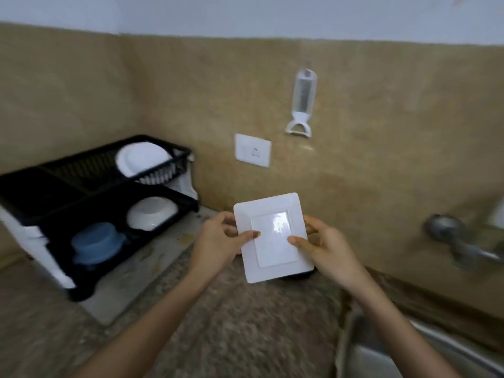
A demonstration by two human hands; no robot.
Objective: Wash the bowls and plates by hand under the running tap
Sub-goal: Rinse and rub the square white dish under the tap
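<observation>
I hold a white rectangular plate [272,236] above the granite counter with both hands. My left hand [218,238] grips its left edge, thumb on the face. My right hand [324,246] grips its right edge, thumb on the inner panel. The plate tilts toward me and its centre gleams. Something dark [297,275] lies under its lower edge, mostly hidden. At the left stands a black two-tier dish rack [90,195] with a white round plate [139,158] on top, and a white bowl [152,214] and a blue bowl [95,241] below. The metal tap [461,241] juts from the wall at right.
The steel sink [425,350] occupies the lower right corner. On the beige tiled wall are a white socket [253,150] and a hanging white peeler-like tool [301,102]. Speckled granite counter [231,323] stretches between rack and sink.
</observation>
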